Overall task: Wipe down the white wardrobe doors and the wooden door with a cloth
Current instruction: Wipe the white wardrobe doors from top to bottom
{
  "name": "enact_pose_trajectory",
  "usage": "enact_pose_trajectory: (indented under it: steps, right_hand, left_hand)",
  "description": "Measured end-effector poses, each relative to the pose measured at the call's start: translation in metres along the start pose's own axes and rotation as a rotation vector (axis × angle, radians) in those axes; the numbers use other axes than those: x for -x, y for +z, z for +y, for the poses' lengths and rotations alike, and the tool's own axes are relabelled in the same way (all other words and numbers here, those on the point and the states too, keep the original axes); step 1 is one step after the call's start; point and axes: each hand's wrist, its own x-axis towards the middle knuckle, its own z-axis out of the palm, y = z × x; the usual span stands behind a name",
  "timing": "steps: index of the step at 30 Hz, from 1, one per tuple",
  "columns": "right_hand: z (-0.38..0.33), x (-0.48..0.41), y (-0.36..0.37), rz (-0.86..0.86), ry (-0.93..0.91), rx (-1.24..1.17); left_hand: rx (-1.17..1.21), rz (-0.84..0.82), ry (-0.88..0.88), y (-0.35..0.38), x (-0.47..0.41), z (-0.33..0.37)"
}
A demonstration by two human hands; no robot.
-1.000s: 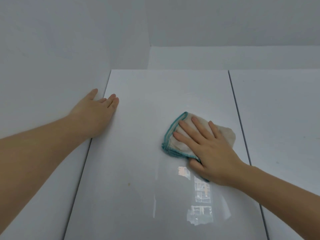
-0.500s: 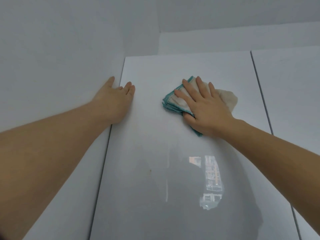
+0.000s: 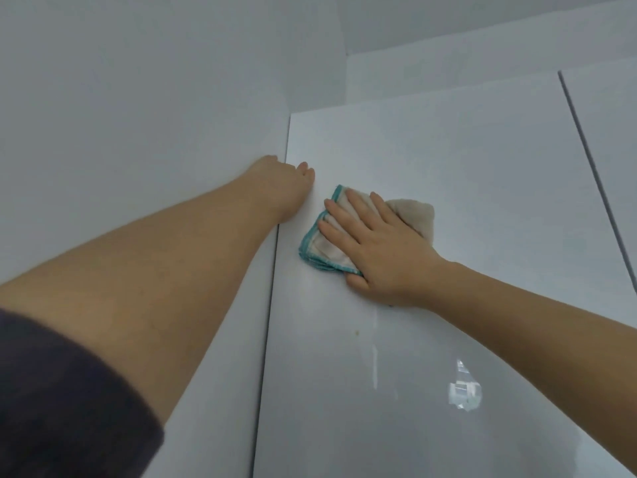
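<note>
A glossy white wardrobe door [image 3: 448, 160] fills the middle of the view. My right hand [image 3: 375, 250] lies flat with straight fingers on a folded beige cloth with a teal edge [image 3: 319, 246], pressing it against the door near its left side. My left hand [image 3: 279, 181] rests flat across the door's left edge, fingers on the door and palm over the seam beside the white side wall [image 3: 138, 115]. The wooden door is not in view.
A second white wardrobe door [image 3: 613, 139] lies to the right, past a dark vertical gap [image 3: 586, 150]. A small yellowish spot [image 3: 357, 332] marks the door below the cloth. A window reflection [image 3: 463, 391] shines lower right. The ceiling meets the wardrobe top above.
My right hand has slid the cloth left across the door, towards my left hand. The view has turned so the door sits further right. My left hand stays at the door's left edge.
</note>
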Motion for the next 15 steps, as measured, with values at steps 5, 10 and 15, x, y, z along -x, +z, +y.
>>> enact_pose_trajectory:
  steps: [5,10,15]
  right_hand:
    - [-0.026,-0.006,0.008,0.035,-0.062,0.010]
    - [-0.042,-0.009,0.013,0.050,-0.077,-0.005]
    - [-0.053,-0.009,0.015,0.052,-0.116,-0.011]
  left_hand:
    - [0.012,0.037,0.003,0.002,-0.001,0.002]
    - [0.044,0.021,-0.001,-0.001,0.004,0.001]
    - [0.031,0.026,0.014,-0.003,0.007,0.002]
